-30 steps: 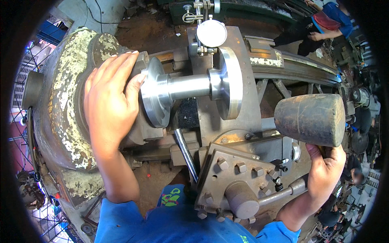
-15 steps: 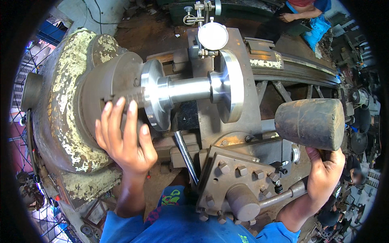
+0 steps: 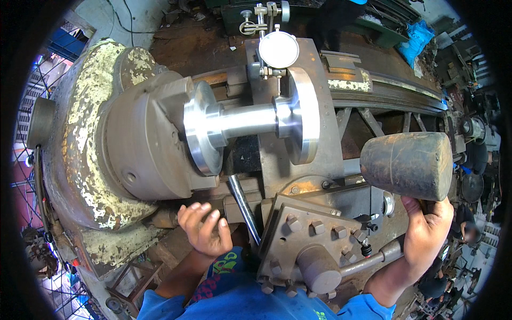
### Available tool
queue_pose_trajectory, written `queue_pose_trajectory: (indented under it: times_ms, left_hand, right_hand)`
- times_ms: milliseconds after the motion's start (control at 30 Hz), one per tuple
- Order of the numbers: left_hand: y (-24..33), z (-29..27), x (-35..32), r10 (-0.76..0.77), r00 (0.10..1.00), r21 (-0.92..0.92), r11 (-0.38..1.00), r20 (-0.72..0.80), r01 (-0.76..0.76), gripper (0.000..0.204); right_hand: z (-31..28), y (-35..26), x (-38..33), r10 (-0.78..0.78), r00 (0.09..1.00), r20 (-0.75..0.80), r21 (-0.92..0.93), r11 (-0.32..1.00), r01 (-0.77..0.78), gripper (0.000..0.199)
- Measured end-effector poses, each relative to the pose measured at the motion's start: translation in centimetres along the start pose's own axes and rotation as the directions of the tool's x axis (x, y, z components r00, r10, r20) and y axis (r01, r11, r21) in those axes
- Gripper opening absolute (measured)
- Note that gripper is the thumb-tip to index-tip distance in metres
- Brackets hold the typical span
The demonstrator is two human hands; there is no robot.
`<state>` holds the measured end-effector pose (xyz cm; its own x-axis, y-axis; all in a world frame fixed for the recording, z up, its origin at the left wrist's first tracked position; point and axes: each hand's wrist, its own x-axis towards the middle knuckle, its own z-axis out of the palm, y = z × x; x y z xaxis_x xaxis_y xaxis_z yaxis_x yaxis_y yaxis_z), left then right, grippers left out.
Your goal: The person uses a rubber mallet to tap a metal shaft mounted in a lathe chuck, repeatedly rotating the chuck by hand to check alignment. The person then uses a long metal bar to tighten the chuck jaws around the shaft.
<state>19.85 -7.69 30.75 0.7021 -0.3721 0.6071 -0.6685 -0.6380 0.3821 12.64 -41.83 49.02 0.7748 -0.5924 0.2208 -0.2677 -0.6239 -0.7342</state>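
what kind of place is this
Most likely a machine shop: a big worn lathe with its chuck gripping a flanged steel part, a dial gauge set above it, and a mallet in the right hand.

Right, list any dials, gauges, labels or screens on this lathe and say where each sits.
Dial indicator: round white face, metal rim, on a stand above the shiny flanged workpiece.
Shirt print: green-yellow lettering on blue fabric, bottom centre beside the left hand.
No screens or packages show.
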Motion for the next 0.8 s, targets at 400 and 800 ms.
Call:
queue_pose_trajectory:
  times_ms: [400,800]
  left_hand:
    - [-0.5,-5.4,15.8,0.066,0.948,-0.030,0.996,-0.310,-0.080,0.035]
    - [-3.5,-4.2,27.1,-0.098,0.971,0.099,0.992,0.219,0.078,0.037]
  right_hand:
    - [0.0,0.3,-0.1,0.001,1.000,0.003,0.032,0.999,-0.001,0.024]
    - [-0.1,0.1,0.2,0.025,0.999,0.031,0.070,0.997,-0.027,0.026]
